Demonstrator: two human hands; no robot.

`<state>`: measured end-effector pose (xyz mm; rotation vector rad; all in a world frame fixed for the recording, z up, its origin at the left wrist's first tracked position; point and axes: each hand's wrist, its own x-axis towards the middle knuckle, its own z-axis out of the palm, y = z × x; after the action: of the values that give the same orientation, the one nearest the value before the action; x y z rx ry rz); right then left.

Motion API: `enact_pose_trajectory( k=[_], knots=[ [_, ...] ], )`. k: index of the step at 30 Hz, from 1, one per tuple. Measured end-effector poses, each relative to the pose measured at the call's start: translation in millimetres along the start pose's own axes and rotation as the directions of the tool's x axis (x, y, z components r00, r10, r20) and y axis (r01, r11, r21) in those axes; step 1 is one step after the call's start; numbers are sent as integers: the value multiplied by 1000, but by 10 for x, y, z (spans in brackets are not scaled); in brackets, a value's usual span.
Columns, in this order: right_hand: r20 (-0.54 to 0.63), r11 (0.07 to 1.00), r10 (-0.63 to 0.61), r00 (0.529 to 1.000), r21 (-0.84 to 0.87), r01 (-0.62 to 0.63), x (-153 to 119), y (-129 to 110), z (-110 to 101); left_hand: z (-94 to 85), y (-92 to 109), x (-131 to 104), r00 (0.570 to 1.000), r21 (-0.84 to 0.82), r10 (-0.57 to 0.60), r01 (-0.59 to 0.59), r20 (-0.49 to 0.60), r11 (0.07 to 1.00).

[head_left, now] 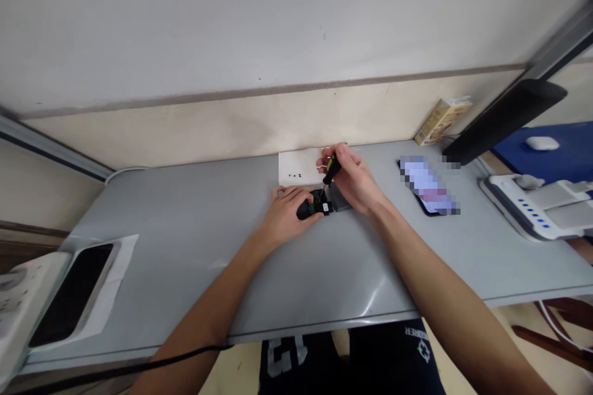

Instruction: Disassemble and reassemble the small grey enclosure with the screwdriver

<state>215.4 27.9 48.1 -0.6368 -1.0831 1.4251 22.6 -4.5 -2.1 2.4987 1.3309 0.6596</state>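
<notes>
My left hand (286,217) is closed around a small opened black device (304,210) with a green circuit board showing inside. Its fingers steady the device against the grey table, near the back wall. In my right hand (356,178) is a screwdriver (332,169) with a black and yellow-green handle. The shaft points down at the device, though whether the tip sits in a screw is too small to tell. A flat grey box (341,199) lies just right of the device, partly under my right hand. Behind both hands, a white sheet of paper (296,165) bears several tiny dark pieces.
A lit phone (428,188) lies to the right, near a power strip (519,207), a black upright object (504,120) and a yellow carton (442,120). On the left, a dark-screened phone (74,293) rests on paper beside a white socket unit (28,302). A black cable (185,355) crosses my left forearm.
</notes>
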Motion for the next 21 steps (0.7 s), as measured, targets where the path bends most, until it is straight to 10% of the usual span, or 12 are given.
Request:
enact_pose_trajectory(
  k=[21],
  knots=[
    [-18, 1000, -12, 1000, 19, 13, -1, 20, -33, 11, 1, -7, 999, 15, 32, -31, -7, 999]
  ],
)
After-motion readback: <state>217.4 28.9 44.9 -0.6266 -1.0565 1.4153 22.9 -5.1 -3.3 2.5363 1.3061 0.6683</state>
